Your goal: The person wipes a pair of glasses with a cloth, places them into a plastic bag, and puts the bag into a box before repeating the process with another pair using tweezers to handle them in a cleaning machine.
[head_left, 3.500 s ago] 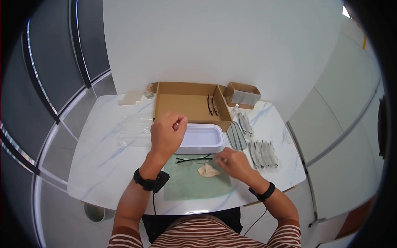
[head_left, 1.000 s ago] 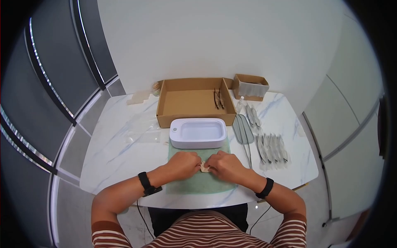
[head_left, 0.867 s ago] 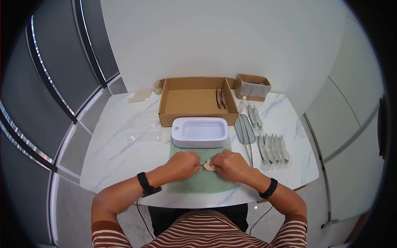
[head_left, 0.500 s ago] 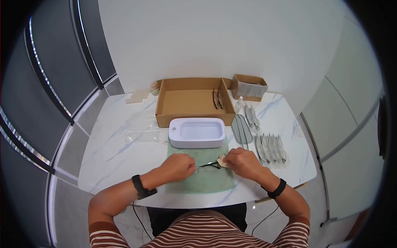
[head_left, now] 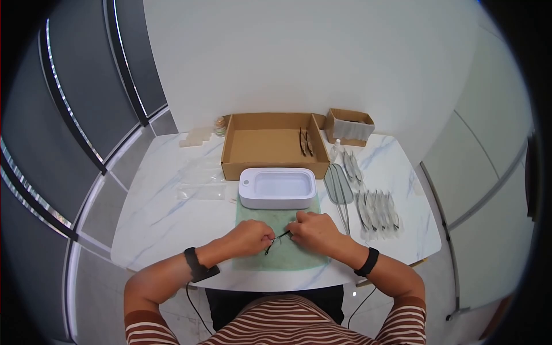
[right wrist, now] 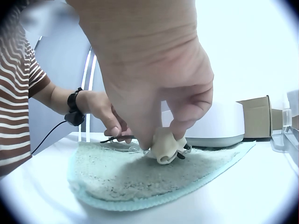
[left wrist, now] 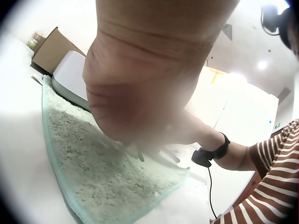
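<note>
Over the green cloth (head_left: 282, 260), both hands hold a pair of dark-framed glasses (head_left: 283, 235). The left hand (head_left: 248, 237) pinches one side of the frame between thumb and fingers. At the other side, the right hand (head_left: 315, 231) grips the glasses through a cream cloth. That cream cloth (right wrist: 164, 145) is bunched between the right thumb and fingers in the right wrist view, with dark tips of the glasses poking out beside it. In the left wrist view the left hand (left wrist: 135, 102) is blurred and hides most of what it holds.
Behind the cloth stands a white-lilac basin (head_left: 277, 204). Farther back is a cardboard box (head_left: 259, 171) with two dark glasses inside, and a smaller box (head_left: 351, 131). Wrapped glasses (head_left: 376, 211) and grey-green looped items (head_left: 339, 187) lie right; clear bags (head_left: 201, 191) lie left.
The glasses, earlier lying on the cloth, are now held in both hands. Since half a second ago, the right hand has moved left, closer to the left hand, and the glasses' tilt has changed.
</note>
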`<action>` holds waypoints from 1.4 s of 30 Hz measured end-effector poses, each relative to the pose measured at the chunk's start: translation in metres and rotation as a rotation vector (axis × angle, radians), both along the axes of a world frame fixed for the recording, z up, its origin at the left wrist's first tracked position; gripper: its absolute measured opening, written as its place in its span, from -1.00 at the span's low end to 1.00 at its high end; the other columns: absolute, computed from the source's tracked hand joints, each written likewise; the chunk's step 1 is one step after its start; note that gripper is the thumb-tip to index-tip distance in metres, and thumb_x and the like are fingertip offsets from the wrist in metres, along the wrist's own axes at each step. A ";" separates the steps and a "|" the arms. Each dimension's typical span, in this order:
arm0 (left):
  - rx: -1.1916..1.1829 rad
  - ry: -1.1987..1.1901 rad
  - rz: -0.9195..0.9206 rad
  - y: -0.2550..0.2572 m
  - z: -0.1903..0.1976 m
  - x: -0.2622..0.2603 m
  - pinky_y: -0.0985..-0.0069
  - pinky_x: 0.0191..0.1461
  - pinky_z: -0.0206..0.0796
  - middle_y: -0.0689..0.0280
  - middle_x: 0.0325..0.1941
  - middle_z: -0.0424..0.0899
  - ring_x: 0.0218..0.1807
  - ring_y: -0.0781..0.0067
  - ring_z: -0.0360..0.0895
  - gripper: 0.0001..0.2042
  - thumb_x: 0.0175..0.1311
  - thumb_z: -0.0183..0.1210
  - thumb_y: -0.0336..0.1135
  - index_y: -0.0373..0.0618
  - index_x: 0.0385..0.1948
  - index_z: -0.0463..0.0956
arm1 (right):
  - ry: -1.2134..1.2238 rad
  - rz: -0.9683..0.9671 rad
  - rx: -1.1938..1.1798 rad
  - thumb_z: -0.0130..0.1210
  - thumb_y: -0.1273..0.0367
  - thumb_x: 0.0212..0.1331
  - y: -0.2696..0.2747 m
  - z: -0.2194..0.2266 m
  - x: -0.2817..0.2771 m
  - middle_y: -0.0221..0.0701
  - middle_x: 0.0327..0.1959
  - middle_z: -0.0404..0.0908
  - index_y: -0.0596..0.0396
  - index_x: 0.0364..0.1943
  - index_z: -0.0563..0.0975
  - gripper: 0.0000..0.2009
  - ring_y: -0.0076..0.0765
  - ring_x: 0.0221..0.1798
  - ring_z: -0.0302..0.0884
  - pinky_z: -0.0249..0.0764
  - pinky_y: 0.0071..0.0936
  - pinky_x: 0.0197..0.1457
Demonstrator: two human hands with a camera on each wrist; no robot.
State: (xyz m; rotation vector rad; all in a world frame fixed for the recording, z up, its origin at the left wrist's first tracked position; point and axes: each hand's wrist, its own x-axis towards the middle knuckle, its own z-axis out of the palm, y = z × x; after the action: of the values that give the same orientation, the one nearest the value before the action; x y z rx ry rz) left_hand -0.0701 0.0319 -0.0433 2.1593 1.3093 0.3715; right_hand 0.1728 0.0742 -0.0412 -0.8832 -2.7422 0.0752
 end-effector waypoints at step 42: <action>-0.137 -0.052 -0.118 -0.002 0.023 -0.027 0.41 -0.07 0.46 0.18 -0.22 0.74 -0.21 0.28 0.65 -0.84 0.32 0.23 -0.41 -0.19 -0.13 0.67 | 0.336 -0.084 -1.026 0.29 0.41 0.20 0.027 0.025 0.054 -0.62 -0.54 0.53 0.08 -0.18 0.71 -0.86 -0.70 -0.42 0.39 0.35 -0.60 -0.31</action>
State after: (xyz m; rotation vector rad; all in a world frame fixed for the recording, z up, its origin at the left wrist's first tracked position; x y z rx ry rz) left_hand -0.0967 0.0296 -0.0200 2.0867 1.1390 0.2803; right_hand 0.2271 0.1013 -0.0162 -1.0477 -2.2368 1.5428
